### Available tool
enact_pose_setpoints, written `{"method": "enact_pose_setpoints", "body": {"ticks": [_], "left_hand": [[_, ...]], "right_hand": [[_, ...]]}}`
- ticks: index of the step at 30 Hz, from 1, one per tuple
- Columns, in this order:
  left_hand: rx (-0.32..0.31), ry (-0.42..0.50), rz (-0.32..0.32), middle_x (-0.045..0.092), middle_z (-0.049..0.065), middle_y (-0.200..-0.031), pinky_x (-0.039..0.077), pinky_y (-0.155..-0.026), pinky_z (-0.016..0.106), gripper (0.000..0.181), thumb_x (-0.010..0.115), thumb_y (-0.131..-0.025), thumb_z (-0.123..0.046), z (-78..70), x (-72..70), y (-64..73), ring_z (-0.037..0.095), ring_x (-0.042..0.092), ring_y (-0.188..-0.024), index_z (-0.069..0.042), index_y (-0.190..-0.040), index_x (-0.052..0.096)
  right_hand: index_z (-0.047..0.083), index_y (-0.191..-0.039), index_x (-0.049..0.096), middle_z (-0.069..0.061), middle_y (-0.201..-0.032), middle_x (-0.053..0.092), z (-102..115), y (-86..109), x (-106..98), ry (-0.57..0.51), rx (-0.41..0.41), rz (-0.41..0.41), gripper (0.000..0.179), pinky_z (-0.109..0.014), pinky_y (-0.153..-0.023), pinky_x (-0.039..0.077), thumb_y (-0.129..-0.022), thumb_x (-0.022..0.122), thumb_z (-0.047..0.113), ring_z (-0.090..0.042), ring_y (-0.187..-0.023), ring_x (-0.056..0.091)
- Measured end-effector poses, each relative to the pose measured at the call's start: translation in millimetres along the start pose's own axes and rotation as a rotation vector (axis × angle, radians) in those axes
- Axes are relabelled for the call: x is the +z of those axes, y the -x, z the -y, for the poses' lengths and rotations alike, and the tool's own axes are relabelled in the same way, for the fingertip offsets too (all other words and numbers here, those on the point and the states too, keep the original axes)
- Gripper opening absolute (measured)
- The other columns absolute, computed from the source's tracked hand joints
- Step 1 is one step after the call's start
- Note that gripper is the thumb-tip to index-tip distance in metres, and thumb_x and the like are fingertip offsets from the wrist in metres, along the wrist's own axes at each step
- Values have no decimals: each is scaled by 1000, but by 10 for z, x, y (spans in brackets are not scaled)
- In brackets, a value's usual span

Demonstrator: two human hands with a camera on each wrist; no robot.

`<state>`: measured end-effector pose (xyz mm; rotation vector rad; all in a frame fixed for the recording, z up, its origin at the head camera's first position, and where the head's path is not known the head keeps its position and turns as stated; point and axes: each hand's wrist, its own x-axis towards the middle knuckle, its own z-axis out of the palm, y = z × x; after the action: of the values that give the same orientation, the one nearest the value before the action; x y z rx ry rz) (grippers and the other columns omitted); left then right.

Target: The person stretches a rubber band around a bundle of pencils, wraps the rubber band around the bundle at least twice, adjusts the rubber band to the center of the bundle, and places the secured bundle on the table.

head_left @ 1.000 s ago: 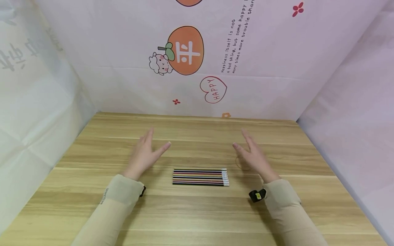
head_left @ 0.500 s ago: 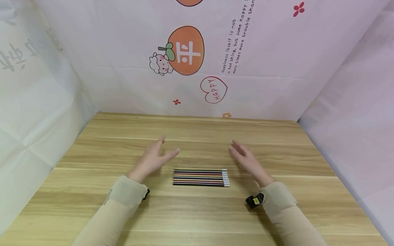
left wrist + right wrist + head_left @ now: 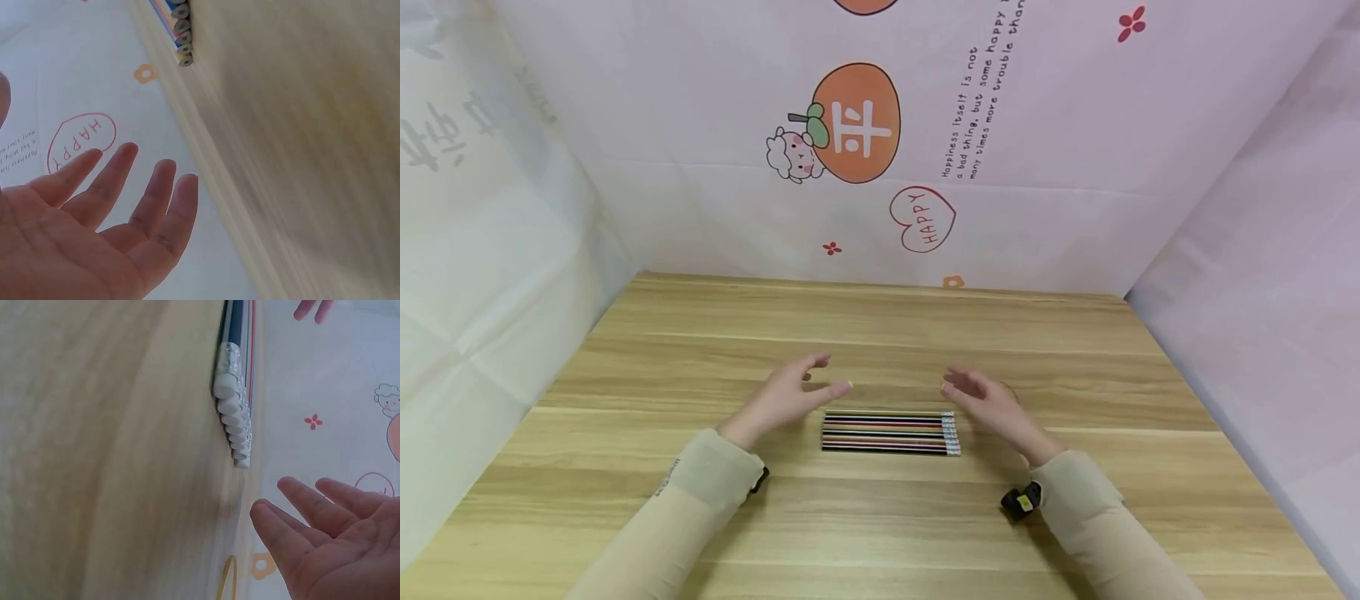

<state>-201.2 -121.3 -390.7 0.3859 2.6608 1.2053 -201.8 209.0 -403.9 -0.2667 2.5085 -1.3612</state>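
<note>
Several pencils in dark, red and yellow stripes lie side by side in a flat row on the wooden table. Their white erasers point right, and their unsharpened ends point left. My left hand hovers at the row's upper left, holding nothing, fingers loosely bent and spread from the thumb. On the other side, my right hand is raised close to the eraser ends with relaxed, slightly bent fingers and nothing in them. A thin yellow rubber band lies beyond the right hand, which mostly hides it in the head view.
White printed cloth hangs along the table's back edge, with more cloth at the left and right. The wooden table extends around the pencils. A black strap with a small camera sits at the right wrist.
Both hands have moved inward and toward the pencils, the left going right and the right going left. Their fingers have bent a little more. The pencils have stayed in place.
</note>
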Motion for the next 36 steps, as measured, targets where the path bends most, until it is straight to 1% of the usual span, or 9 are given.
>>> {"method": "enact_pose_setpoints", "body": {"ticks": [3,8,12,16,19,27,30,33,36], "left_hand": [[9,-16,28,46,12,-152,44,-110,57,86,67,-87,-60,-2,29,4,40,47,-135,-8,-151,40],[1,-19,58,50,13,-147,41,-113,55,85,74,-83,-54,-4,77,31,37,47,-135,-9,-149,43],[3,-13,80,53,13,-144,41,-115,52,84,78,-82,-48,-1,128,44,34,49,-134,-8,-147,45],[-10,-30,99,56,11,-141,44,-113,49,83,82,-78,-46,0,179,52,31,52,-131,-8,-145,49],[-9,-61,103,59,10,-138,45,-111,49,83,85,-75,-47,-7,205,54,30,54,-129,-9,-142,52],[27,-136,112,64,10,-130,50,-104,46,78,88,-72,-41,-5,247,33,28,58,-120,-7,-135,58],[27,-147,119,64,11,-128,49,-104,47,77,90,-70,-39,-3,259,17,29,57,-120,-7,-133,59],[34,-162,124,64,10,-126,47,-106,49,77,92,-67,-36,-6,265,10,30,56,-120,-6,-131,60],[49,-191,122,65,9,-124,43,-109,50,76,93,-65,-34,2,271,6,31,55,-121,-7,-128,61]], "right_hand": [[2,-151,35,-19,-151,45,-7,1,27,-15,13,18,70,-55,-117,38,-99,57,45,-39,-138,43],[-2,-150,34,-22,-150,45,2,11,65,-9,-8,66,72,-56,-117,36,-99,59,41,-41,-138,43],[-2,-149,38,-22,-148,48,3,31,92,25,-31,76,72,-56,-116,38,-96,63,40,-41,-136,46],[-4,-146,42,-23,-144,52,-1,45,127,64,-78,97,73,-54,-113,43,-93,68,39,-42,-132,49],[-6,-144,44,-23,-140,54,-1,49,152,79,-114,117,74,-55,-113,42,-91,71,38,-42,-131,50],[-9,-139,49,-23,-135,59,-11,55,172,136,-184,140,74,-56,-107,46,-86,78,34,-40,-127,52],[-10,-138,49,-23,-136,58,-33,59,173,146,-190,139,76,-58,-110,43,-84,79,35,-41,-130,50],[-7,-138,50,-20,-137,58,-49,60,177,166,-181,137,79,-58,-110,43,-81,82,37,-40,-130,49],[-4,-138,53,-17,-136,59,-45,57,176,211,-189,139,80,-63,-112,35,-77,85,37,-41,-131,45]]}}
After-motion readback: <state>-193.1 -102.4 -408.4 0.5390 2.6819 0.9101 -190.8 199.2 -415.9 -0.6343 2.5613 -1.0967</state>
